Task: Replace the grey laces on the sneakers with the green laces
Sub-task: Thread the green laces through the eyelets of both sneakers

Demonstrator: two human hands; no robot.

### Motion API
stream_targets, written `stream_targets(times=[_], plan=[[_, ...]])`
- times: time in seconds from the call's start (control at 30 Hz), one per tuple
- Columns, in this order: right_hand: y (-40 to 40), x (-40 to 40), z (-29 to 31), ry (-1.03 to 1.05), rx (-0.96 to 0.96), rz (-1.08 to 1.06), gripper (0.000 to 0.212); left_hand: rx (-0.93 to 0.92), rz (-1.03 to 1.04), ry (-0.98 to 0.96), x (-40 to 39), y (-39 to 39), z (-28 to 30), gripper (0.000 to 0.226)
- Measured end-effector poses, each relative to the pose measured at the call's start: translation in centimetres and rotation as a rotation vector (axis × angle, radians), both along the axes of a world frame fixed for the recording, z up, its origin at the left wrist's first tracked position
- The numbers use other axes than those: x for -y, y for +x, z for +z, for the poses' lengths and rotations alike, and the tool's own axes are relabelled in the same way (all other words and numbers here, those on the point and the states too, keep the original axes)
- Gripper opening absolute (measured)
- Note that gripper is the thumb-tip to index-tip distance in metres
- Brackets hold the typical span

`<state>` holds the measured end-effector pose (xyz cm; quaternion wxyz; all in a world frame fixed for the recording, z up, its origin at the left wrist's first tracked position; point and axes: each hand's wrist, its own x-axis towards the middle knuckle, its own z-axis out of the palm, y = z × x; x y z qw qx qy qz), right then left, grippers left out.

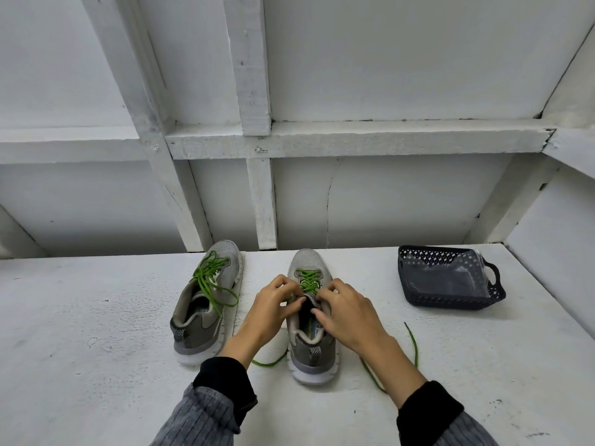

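Left-centre of frame: grey sneaker [206, 297] on white table [96, 317], green lace [211, 278] tied in loose bow. Centre: second sneaker [310, 342], green lace [307, 280] partly threaded; left hand [273, 304] and right hand [344, 309] both pinch lace at upper eyelets, loose ends trailing on table either side. Right: dark basket [450, 278].

Two grey sneakers stand upright, toes away: left sneaker [206, 297] green-laced and tied, right sneaker [310, 320] green-laced, ends loose.

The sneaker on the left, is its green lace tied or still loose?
Loose. The left sneaker is threaded with its green lace, but the ends hang in slack loops over its side, with no knot visible.
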<state>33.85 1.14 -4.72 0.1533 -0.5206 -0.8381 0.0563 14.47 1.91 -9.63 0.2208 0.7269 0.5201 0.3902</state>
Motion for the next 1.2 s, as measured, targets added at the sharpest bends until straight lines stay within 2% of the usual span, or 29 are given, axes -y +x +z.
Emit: stream_targets(times=[0.1,0.27,0.33,0.4,0.47,0.67,0.73,0.83,1.0,1.2], plan=[[-0.6,-0.2,0.4,0.001,0.077,0.004,0.029,0.0,0.019,0.005,0.0,0.3,0.2,0.014],[-1.4,-0.8,-0.7,0.122,-0.073,0.043,0.019,-0.047,0.137,0.091,0.4,1.0,0.5,0.013],[-1.4,-1.2,-1.5,0.202,-0.111,0.06,0.015,-0.133,0.207,0.111,0.7,1.4,0.5,0.015],[-1.3,-1.3,-2.1,0.272,-0.144,0.069,0.018,-0.265,0.255,0.192,0.9,1.6,0.7,0.023],[-1.1,-1.1,-2.4,0.34,-0.158,0.085,0.017,-0.376,0.248,0.28,1.1,1.6,1.2,0.021],[-0.7,-1.1,-2.9,0.413,-0.197,0.142,0.003,-0.63,0.259,0.253,1.1,1.7,2.3,0.033],[-0.6,-1.3,-3.1,0.41,-0.204,0.15,0.019,-0.683,0.252,0.297,1.0,1.7,2.4,0.032],[-0.6,-1.5,-3.2,0.413,-0.202,0.152,0.024,-0.678,0.25,0.384,1.1,1.7,1.9,0.02],[-0.7,-1.5,-3.5,0.417,-0.219,0.148,0.023,-0.682,0.161,0.414,1.8,1.7,1.5,0.043],[-0.9,-1.5,-3.5,0.362,-0.298,0.096,0.02,-0.638,0.209,0.348,1.3,2.2,1.7,0.041]])
